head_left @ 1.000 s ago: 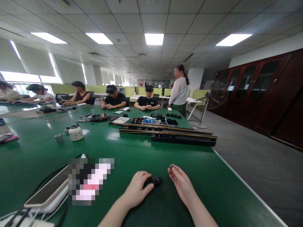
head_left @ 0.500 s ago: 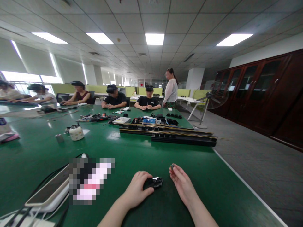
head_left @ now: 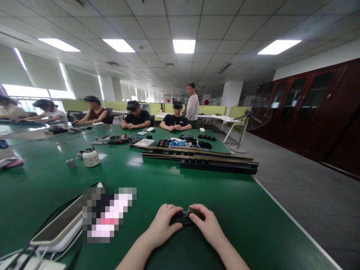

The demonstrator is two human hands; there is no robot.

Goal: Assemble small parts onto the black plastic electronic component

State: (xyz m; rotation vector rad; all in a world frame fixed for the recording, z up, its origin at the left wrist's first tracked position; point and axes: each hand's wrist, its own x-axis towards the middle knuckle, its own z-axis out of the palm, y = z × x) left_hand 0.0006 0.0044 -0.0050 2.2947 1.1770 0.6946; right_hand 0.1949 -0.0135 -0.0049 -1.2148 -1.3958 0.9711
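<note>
On the green table [head_left: 225, 210] near its front, my left hand [head_left: 163, 225] grips a small black device [head_left: 182, 218] between thumb and fingers. The device looks like an opened casing with shiny parts on its right end. My right hand [head_left: 206, 223] pinches a small grey piece [head_left: 189, 212] at that right end, touching or just above the casing. Fingertips partly hide both the piece and the end of the casing, so I cannot tell whether they are joined.
To the left lie a phone [head_left: 56, 225] on a white power bank with cables and a blurred pink-and-white item [head_left: 112, 215]. A white jar [head_left: 91, 157] and grey cylinder [head_left: 71, 164] stand farther back. Long black rails [head_left: 219, 167] with thin rods, tools and seated people lie beyond.
My right hand has moved left and slightly down, bringing the small grey piece to the black device. My left hand stays put. The standing person in the background has shifted left.
</note>
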